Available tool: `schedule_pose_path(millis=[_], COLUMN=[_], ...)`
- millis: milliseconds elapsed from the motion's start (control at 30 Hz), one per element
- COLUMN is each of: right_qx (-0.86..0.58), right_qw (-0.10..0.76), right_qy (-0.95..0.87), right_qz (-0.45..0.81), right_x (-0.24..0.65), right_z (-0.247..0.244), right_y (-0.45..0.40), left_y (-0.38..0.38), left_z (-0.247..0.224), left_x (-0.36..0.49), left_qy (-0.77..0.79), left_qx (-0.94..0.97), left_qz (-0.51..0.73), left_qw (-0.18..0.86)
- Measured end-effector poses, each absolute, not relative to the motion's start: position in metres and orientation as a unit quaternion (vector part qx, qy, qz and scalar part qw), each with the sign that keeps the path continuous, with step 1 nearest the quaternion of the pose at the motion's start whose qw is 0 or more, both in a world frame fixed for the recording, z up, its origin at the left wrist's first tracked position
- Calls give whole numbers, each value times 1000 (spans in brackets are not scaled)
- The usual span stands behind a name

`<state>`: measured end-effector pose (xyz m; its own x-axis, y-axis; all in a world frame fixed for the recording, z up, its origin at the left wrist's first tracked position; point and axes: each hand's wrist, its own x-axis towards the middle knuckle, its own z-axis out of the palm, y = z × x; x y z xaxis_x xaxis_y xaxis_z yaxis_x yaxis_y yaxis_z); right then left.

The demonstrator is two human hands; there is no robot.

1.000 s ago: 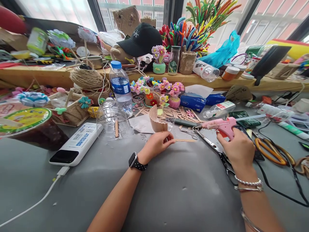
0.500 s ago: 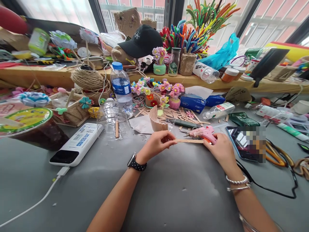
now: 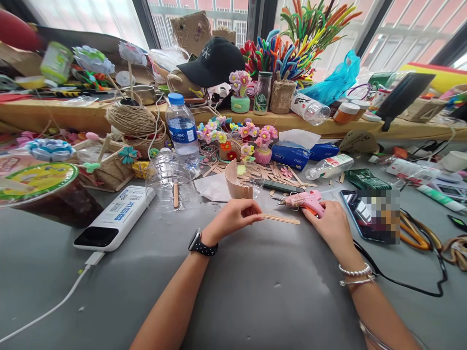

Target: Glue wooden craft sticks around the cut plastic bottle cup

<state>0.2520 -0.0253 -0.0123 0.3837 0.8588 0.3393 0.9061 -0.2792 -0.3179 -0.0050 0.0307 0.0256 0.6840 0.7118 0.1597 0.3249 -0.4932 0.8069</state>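
Between the thumb and fingers of my left hand [image 3: 235, 218] is one end of a wooden craft stick [image 3: 280, 219], its other end pointing right over the grey table. My right hand [image 3: 328, 223] is closed around the handle end of a pink hot glue gun [image 3: 304, 200], whose metal nozzle points left. Beyond my left hand stands a curved piece made of joined craft sticks [image 3: 237, 181], partly in front of a clear plastic piece. A loose pile of craft sticks [image 3: 266, 171] lies farther back.
At left are a white power bank [image 3: 115, 218] with a cable, a drink cup [image 3: 47, 194] and a cut clear bottle [image 3: 170, 187]. A phone [image 3: 365, 214] and orange-handled scissors [image 3: 416, 231] lie right. Behind stand a water bottle [image 3: 181, 126] and tissues [image 3: 292, 155].
My right hand has let go of the craft stick's right end and closed on the glue gun. The stick now tilts slightly down to the right, held by my left hand alone.
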Motion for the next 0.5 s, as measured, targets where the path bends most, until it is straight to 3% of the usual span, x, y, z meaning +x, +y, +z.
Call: schedule_pose_path(millis=[500], right_qx=[-810], right_qw=[241], right_qy=[-533], right_qz=[-44], right_x=[254], right_z=[-8], right_y=[-27], left_y=[35], left_z=[19], left_x=[-5], left_qy=[354], left_qx=[854], left_qz=[202], left_qw=[324])
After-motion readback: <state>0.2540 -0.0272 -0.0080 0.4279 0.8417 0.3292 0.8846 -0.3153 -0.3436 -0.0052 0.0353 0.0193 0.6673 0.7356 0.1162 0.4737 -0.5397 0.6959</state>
